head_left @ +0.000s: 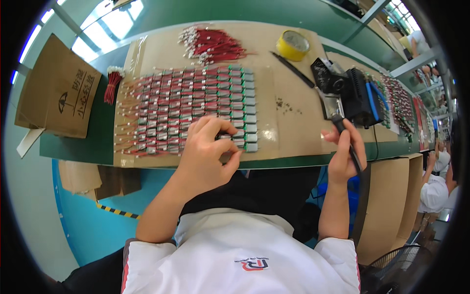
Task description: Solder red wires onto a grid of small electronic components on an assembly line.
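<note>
My left hand (pixel 208 147) is bent over the near right part of a dense block of small silver rectangular cells (pixel 196 103) with red wires and green ends. Its thumb and forefinger are drawn together beside the cells; anything between them is hidden. Off to the right, my right hand (pixel 346 152) grips a black soldering iron (pixel 339 124) by its handle. The iron points away from me, its front end at the silver metal part (pixel 332 104) of a soldering station (pixel 350 90).
Red wire leads (pixel 213 45) lie in a heap behind the cells, and another bundle (pixel 114 84) lies left. A yellow tape roll (pixel 293 45) and a black pen-like tool (pixel 293 69) lie at the back. Cardboard boxes (pixel 61 90) flank the bench. Other people work far right.
</note>
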Demonstrator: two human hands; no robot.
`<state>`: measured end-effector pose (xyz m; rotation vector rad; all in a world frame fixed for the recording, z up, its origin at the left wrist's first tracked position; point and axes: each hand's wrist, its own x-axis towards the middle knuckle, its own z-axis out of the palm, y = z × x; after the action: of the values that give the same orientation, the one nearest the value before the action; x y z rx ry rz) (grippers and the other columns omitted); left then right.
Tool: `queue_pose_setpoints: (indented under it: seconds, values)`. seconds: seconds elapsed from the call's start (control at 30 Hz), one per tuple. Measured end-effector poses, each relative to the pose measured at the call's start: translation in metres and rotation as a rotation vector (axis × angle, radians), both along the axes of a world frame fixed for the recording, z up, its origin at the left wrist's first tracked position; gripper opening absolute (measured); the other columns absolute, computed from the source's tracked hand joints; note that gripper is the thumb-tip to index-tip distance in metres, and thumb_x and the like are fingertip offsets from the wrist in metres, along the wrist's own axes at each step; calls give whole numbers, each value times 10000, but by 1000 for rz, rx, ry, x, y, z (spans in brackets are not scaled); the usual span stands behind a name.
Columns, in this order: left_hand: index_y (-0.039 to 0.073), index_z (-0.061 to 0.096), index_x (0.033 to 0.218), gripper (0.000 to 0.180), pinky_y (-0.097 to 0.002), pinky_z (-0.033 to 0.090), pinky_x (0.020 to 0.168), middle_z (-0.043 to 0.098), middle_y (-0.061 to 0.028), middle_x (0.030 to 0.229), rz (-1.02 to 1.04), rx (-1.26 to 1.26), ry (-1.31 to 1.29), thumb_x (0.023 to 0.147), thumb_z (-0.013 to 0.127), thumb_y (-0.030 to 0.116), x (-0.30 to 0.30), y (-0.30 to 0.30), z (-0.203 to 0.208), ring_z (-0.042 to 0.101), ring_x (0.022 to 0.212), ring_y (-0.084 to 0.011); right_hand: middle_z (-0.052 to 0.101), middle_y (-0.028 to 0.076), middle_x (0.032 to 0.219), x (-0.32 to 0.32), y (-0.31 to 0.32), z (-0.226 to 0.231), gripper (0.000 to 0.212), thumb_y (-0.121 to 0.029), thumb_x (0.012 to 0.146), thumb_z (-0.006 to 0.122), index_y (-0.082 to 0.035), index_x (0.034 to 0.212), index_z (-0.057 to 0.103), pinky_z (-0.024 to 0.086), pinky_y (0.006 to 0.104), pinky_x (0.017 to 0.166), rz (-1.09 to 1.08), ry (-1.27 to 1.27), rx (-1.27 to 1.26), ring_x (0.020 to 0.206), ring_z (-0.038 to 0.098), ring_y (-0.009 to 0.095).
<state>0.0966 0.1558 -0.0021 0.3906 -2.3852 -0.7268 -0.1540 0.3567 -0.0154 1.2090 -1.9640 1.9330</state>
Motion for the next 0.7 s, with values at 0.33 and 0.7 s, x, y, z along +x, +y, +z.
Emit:
queue_pose_setpoints:
  seconds: [0.33, 0.7]
  values:
    - [64, 724, 738, 131, -472, 484, 945, 695, -68, 1065, -1, 11, -7, 733, 854, 55, 2, 1, 4, 648, 1048, -315, 767, 116, 831, -42, -21, 12, 270, -146, 1079, 678, 63, 1247, 713, 644, 289, 732, -352, -61, -50, 801, 753, 148]
    - [70, 715, 747, 129, -478, 481, 934, 682, -62, 1078, -9, -9, 31, 743, 844, 62, 1, 0, 1, 636, 1058, -300, 696, 69, 826, -43, -26, 14, 247, -159, 1051, 707, 36, 1195, 750, 615, 268, 558, -391, -139, -37, 585, 635, 83]
